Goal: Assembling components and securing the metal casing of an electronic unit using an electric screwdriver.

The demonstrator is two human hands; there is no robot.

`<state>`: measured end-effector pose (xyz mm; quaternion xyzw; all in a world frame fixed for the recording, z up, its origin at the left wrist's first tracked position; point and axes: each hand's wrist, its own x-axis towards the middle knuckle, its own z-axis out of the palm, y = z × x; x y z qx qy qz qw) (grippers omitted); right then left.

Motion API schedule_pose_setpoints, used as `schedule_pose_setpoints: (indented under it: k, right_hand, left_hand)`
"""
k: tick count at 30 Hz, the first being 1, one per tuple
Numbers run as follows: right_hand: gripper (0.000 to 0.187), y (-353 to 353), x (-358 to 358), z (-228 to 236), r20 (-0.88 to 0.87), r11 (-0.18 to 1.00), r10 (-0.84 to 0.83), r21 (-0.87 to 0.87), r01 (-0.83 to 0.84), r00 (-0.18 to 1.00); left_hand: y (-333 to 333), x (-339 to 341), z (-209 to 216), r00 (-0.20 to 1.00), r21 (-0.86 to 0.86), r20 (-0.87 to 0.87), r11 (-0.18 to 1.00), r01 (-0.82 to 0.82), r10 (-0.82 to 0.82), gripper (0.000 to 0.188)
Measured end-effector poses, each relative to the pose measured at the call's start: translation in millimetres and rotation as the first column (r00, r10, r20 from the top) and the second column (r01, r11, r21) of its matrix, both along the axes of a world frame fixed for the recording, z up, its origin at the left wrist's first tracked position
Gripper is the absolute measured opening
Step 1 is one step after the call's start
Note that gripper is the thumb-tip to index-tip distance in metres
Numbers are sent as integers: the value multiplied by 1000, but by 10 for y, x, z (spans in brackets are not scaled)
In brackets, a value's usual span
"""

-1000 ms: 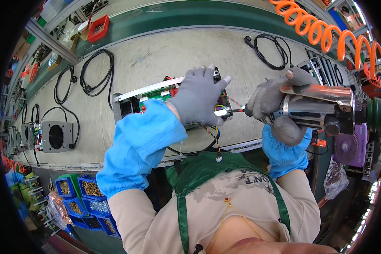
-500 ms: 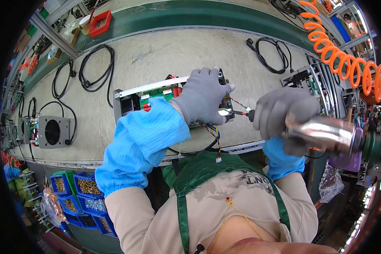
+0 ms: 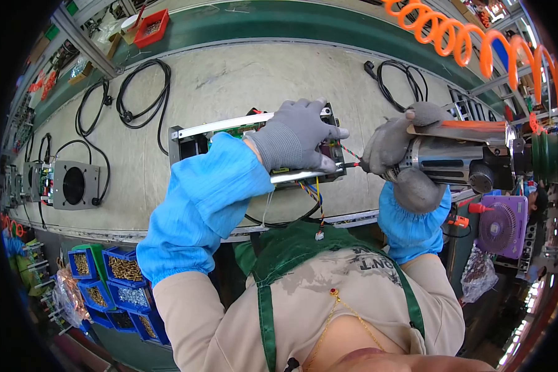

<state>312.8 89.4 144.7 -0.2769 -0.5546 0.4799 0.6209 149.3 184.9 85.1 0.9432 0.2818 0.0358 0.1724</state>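
Observation:
A metal-framed electronic unit with a green circuit board inside lies on the table before me. My left hand, in a grey glove, is closed over the unit's right part, thumb at its near rail and fingers over the far one. In my right hand, also gloved, is a silver power screwdriver held level. Its dark bit points left and meets the unit's right end near my left thumb; the exact contact spot is too small to tell. Coloured wires with a white plug hang from the unit's near side.
Coiled black power cords lie at the back left, and another cord at the back right. A fan unit stands at left. Blue bins of screws sit below the table edge. An orange coiled hose hangs at upper right.
My right hand has turned the screwdriver from a slanted pose to a level one, its bit staying near the unit's right end. The orange hose has swung left. My left hand stays on the unit.

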Motion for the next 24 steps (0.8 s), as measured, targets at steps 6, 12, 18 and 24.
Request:
schedule_pose_setpoints:
  k: [6, 12, 18, 24]
  right_hand:
    - [65, -3, 53, -38, -8, 999, 8, 42, -8, 1000]
    - [58, -11, -11, -20, 187, 982, -55, 187, 19, 981]
    - [57, -83, 30, -57, 135, 991, -62, 124, 46, 989]
    - [63, -131, -10, -65, 116, 987, -105, 131, 89, 988]
  left_hand:
    - [3, 32, -120, 1000, 36, 26, 999, -8, 7, 60]
    - [-11, 65, -197, 999, 133, 46, 991, -30, 24, 58]
    - [-19, 65, -213, 997, 142, 75, 989, -41, 30, 57]
    - [-37, 76, -237, 995, 160, 84, 985, -60, 47, 61]
